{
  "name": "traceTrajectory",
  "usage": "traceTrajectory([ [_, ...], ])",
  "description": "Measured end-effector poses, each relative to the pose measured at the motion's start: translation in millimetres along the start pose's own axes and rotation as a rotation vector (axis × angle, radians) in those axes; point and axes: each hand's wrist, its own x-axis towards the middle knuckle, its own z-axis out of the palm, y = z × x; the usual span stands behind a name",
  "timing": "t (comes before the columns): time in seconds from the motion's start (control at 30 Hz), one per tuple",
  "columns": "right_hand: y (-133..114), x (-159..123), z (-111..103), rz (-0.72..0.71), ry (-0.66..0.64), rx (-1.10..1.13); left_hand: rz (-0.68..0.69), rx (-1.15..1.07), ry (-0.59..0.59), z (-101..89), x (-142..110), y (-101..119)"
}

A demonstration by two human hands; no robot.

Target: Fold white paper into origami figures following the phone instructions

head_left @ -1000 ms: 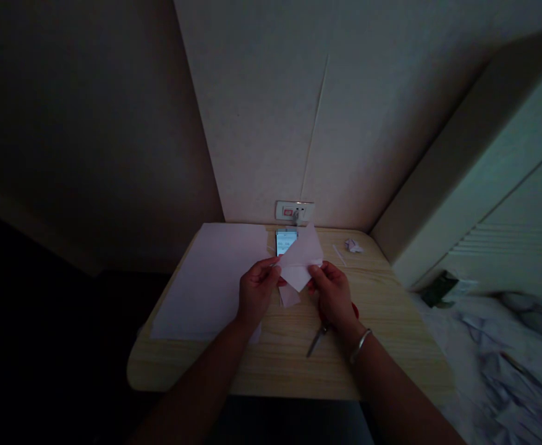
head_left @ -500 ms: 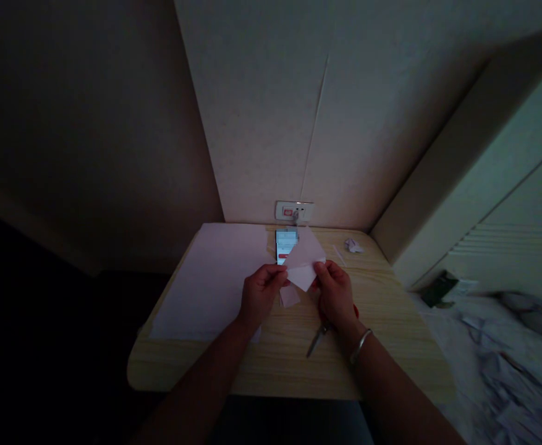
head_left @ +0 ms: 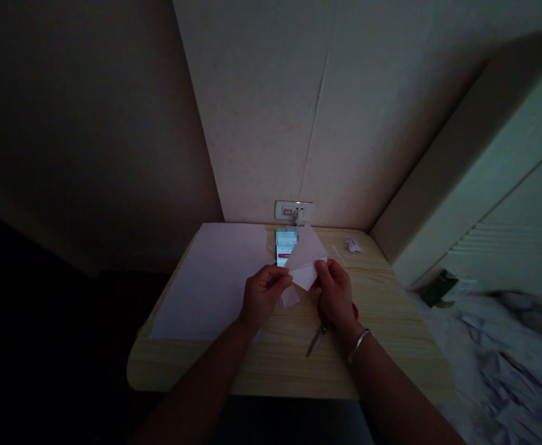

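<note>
A folded piece of white paper point(head_left: 306, 252) is held up over the table between both hands. My left hand point(head_left: 262, 295) pinches its left corner, and my right hand point(head_left: 336, 290) grips its right edge with the thumb on top. Scissors with red handles point(head_left: 316, 341) lie partly under my right hand, blades toward me. Just below the held paper lies a small paper scrap point(head_left: 290, 296). Behind it a phone point(head_left: 283, 247) with a lit screen is partly covered by the paper.
A large stack of white paper point(head_left: 210, 284) covers the left of the wooden table point(head_left: 391, 346). A crumpled paper piece point(head_left: 353, 245) and a thin strip point(head_left: 339, 255) lie at the back right. A socket point(head_left: 293, 211) with a plug sits on the wall. Papers litter the floor at right.
My left fingers have slid slightly rightward and over the paper's left corner. The held paper has tilted a little; the right hand keeps its grip almost in place.
</note>
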Motion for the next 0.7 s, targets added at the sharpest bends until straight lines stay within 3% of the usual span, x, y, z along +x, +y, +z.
traceTrajectory([
  [0.37,-1.0,-1.6,4.4,0.016,0.048,0.030,-0.079,-0.073,0.037,6.0,1.8,3.5],
  [0.7,1.1,-0.6,-0.4,-0.007,0.056,0.003,-0.220,-0.204,-0.050,6.7,4.3,4.7],
])
